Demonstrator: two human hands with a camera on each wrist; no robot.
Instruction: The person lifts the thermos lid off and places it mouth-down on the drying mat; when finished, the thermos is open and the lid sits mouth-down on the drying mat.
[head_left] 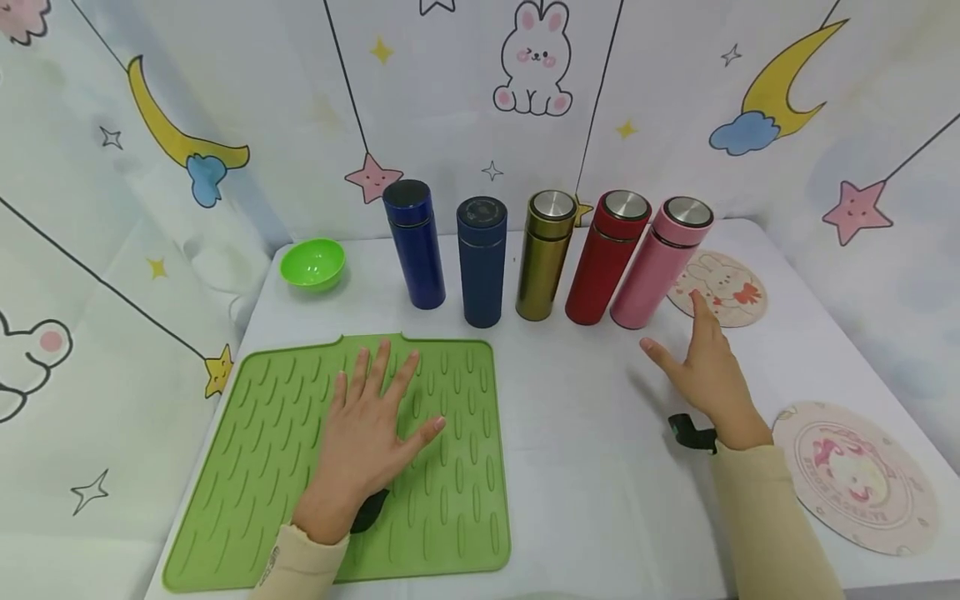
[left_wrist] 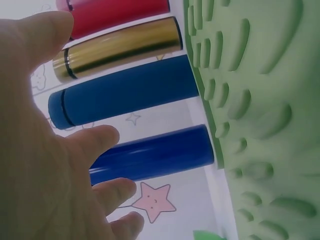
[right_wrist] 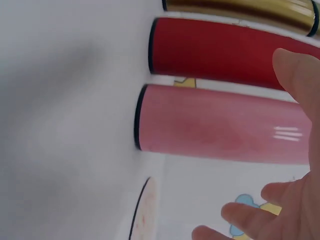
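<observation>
Several thermos bottles stand upright in a row: a glossy blue bottle [head_left: 417, 250], a dark blue bottle [head_left: 482, 267], a gold bottle [head_left: 544, 262], a red bottle [head_left: 606, 262] and a pink bottle [head_left: 658, 267]. My right hand [head_left: 708, 367] hovers just in front of the pink bottle, thumb and fingers spread, holding nothing. In the right wrist view, its thumb overlaps the red bottle [right_wrist: 215, 52]. My left hand [head_left: 363, 442] is spread over the green ridged mat [head_left: 457, 500], fingers pointing toward the blue bottles. It holds nothing.
A small green bowl [head_left: 313, 265] stands at the back left of the white table [head_left: 585, 467]. Two round printed coasters lie on the right: a rabbit one [head_left: 738, 292] behind the pink bottle and a larger pink one [head_left: 855, 479] beside my right forearm. A patterned curtain [head_left: 645, 75] hangs behind.
</observation>
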